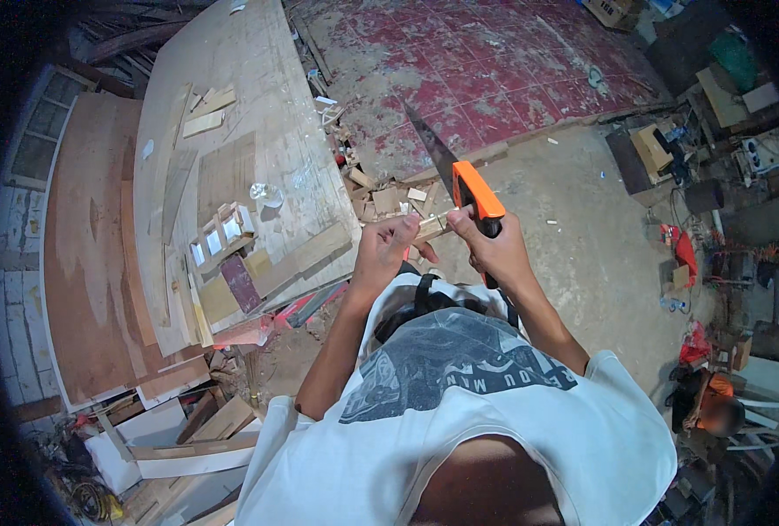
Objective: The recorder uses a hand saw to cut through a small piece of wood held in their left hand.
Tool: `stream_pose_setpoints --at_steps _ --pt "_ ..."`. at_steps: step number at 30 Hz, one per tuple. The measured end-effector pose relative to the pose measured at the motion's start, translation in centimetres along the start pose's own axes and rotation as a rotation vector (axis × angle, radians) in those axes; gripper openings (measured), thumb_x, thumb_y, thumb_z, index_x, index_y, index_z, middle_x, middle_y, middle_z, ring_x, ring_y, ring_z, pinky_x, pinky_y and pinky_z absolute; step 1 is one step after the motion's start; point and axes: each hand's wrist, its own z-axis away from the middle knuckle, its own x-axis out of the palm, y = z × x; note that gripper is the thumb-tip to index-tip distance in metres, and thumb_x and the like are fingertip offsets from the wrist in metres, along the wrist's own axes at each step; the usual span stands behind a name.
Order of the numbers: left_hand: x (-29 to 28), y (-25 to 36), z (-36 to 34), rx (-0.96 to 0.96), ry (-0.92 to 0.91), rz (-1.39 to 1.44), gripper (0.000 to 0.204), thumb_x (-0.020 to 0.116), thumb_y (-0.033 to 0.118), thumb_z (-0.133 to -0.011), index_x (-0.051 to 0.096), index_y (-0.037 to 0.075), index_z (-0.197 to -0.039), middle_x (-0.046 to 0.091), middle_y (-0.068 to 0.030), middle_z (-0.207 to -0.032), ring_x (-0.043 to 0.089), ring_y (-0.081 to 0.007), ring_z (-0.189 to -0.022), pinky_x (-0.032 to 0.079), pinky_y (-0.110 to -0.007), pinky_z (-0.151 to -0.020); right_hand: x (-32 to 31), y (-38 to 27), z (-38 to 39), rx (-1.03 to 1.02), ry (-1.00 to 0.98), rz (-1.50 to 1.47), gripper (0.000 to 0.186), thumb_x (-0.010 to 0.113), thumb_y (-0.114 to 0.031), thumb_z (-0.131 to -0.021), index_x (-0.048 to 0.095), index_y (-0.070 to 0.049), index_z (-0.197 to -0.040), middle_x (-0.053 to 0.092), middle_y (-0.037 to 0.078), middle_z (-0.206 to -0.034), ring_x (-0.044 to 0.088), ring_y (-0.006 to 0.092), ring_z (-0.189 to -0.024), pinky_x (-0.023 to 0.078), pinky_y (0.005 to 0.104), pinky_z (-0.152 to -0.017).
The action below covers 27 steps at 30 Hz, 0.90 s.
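My right hand [503, 250] is closed on the black grip of a handsaw [479, 188] with an orange-edged handle. Its dark, tapering blade points away and to the left, above the floor. Between my hands is a short, pale wood piece [433, 228], pinched at its left end by the fingers of my left hand [382, 252]. My right thumb presses against the other end of this piece. The blade's teeth are too small to make out. Left of my hands, a small wooden frame [223, 235] with white panels sits on a plywood worktop [258, 61].
A clear plastic cup [267, 195], loose wood strips [204, 123] and a dark red rectangular piece [241, 282] lie on the worktop. Wood offcuts [385, 202] litter the floor ahead. Boards [223, 421] are heaped at lower left. A person in orange [718, 399] is at far right.
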Motion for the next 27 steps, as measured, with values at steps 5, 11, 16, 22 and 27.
stream_pose_setpoints --at_steps 5,11,16,22,27 --pt "0.6 -0.2 0.1 -0.001 -0.018 0.194 0.047 0.064 0.041 -0.090 0.065 -0.005 -0.097 0.069 -0.0101 -0.080 0.059 -0.0088 -0.072 0.040 -0.022 -0.061 -0.6 1.3 -0.3 -0.028 -0.005 0.028 0.032 0.075 -0.033 -0.083 0.065 -0.003 -0.091 0.052 -0.006 -0.065 0.047 0.0039 -0.059 0.038 0.0220 -0.053" --pt "0.3 -0.5 0.3 0.098 0.020 -0.007 0.055 0.081 0.029 -0.076 0.062 -0.005 -0.113 0.066 -0.0091 -0.104 0.063 -0.0142 -0.091 0.049 -0.029 -0.085 -1.6 1.0 0.0 0.006 -0.067 0.045 0.037 0.076 -0.028 -0.082 0.063 -0.004 -0.108 0.061 -0.001 -0.077 0.054 0.0060 -0.067 0.043 0.0238 -0.060" --pt "0.7 -0.1 0.3 0.137 0.069 -0.063 0.057 0.085 0.017 -0.068 0.062 -0.002 -0.116 0.067 -0.0089 -0.105 0.062 -0.0149 -0.096 0.048 -0.029 -0.087 -1.8 1.2 -0.1 -0.091 -0.106 0.026 0.040 0.075 -0.020 -0.083 0.061 -0.003 -0.116 0.067 0.002 -0.090 0.059 0.0100 -0.081 0.047 0.0269 -0.074" --pt "1.0 -0.1 0.4 0.130 0.079 -0.107 0.057 0.085 0.015 -0.068 0.061 -0.002 -0.117 0.067 -0.0096 -0.106 0.062 -0.0161 -0.100 0.048 -0.031 -0.090 -2.2 0.7 0.2 0.031 -0.112 0.065 0.041 0.074 -0.016 -0.083 0.061 -0.006 -0.119 0.067 0.003 -0.094 0.059 0.0103 -0.084 0.047 0.0273 -0.077" --pt "1.2 -0.9 0.2 0.149 0.065 -0.122 0.058 0.085 0.015 -0.070 0.060 -0.002 -0.119 0.066 -0.0104 -0.109 0.061 -0.0167 -0.102 0.048 -0.031 -0.091 -2.7 1.1 0.4 0.091 -0.115 0.088 0.042 0.074 -0.016 -0.083 0.060 -0.008 -0.121 0.064 0.000 -0.082 0.054 0.0064 -0.067 0.044 0.0243 -0.061"
